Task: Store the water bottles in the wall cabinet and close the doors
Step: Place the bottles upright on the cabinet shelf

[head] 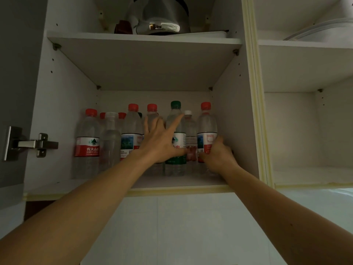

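1. Head view: the wall cabinet (44,104) is seen from below with its door swung open; a metal hinge (28,144) is mounted on the left wall.
2. The water bottles (131,134) are stood upright in a row on the lower shelf (191,181), most with red caps.
3. The left hand (162,138) is spread with straight fingers and is laid against the green-capped bottle (175,163) and the red-capped bottle just left of it; nothing is grasped.
4. The right hand (217,152) is curled round the lower body of the rightmost bottle (207,129), which is stood just beside the right cabinet wall.
5. A small white-capped bottle (190,132) is located between the green-capped bottle and the rightmost bottle.
6. A steel kettle (158,18) is kept on the upper shelf (133,38).
7. A glass lid (324,31) is visible in the adjoining compartment to the right.
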The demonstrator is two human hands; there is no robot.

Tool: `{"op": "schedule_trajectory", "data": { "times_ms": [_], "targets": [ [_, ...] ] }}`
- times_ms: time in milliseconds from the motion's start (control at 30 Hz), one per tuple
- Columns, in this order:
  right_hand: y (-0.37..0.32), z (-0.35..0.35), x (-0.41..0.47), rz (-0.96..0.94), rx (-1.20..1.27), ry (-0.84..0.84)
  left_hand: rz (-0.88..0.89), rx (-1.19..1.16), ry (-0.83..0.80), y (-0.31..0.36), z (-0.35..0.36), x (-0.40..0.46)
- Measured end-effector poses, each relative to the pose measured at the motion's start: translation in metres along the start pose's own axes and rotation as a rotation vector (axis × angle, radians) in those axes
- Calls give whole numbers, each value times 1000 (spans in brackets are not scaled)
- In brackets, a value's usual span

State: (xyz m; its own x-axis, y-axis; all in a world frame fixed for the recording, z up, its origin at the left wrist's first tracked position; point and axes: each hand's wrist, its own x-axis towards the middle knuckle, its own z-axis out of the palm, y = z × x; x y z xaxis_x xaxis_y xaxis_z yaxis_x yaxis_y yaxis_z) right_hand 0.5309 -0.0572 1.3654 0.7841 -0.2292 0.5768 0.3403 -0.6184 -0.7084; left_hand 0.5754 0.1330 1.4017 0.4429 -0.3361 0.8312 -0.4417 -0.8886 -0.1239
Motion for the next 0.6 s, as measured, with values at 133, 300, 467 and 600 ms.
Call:
{"op": "schedule_trajectory", "data": {
  "times_ms": [133, 300, 467, 600],
  "targets": [
    [2, 0, 0, 5, -43, 45, 55, 79, 54, -8, 3, 1],
    [0, -2, -2, -7, -142, 85, 115, 68, 14, -15, 5, 0],
    [-3, -1, -7, -104, -386, 146, 131, 28, 5, -17, 8, -3],
    [-8, -1, -1, -350, -863, 236, 102, 100, 17, -13, 11, -3]
  ]
}}
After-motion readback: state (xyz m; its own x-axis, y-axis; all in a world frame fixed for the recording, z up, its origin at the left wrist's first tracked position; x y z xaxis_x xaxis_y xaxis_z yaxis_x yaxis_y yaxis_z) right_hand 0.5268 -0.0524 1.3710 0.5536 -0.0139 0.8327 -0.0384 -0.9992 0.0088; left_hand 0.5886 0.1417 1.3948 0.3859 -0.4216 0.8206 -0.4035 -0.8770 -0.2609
